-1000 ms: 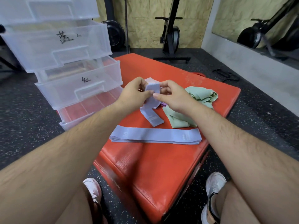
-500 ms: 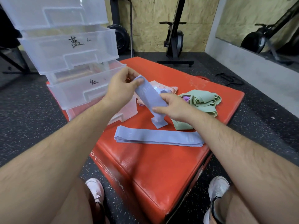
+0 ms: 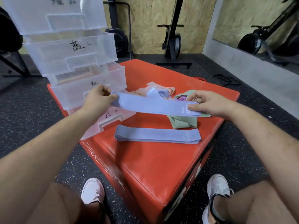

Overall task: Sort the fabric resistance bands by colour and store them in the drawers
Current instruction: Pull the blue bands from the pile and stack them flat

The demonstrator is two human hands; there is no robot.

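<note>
Blue band (image 3: 153, 105) is stretched flat in the air between two hands, above the red box (image 3: 153, 159). Left hand (image 3: 97, 101) pinches one end, right hand (image 3: 208, 103) pinches the other. More blue bands (image 3: 157, 135) lie stacked below, beside clear drawers (image 3: 72, 50).

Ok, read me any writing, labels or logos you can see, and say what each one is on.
"蓝", black handwriting on the second clear plastic drawer; small marks beside it unreadable.
Top clear plastic drawer: handwriting cut off by the frame, unreadable.
Third clear drawer and bottom pinkish drawer: handwriting too blurred.
Lilac fabric band gripped by the right hand: white logo too blurred.
Red padded box: white side print, illegible.
</note>
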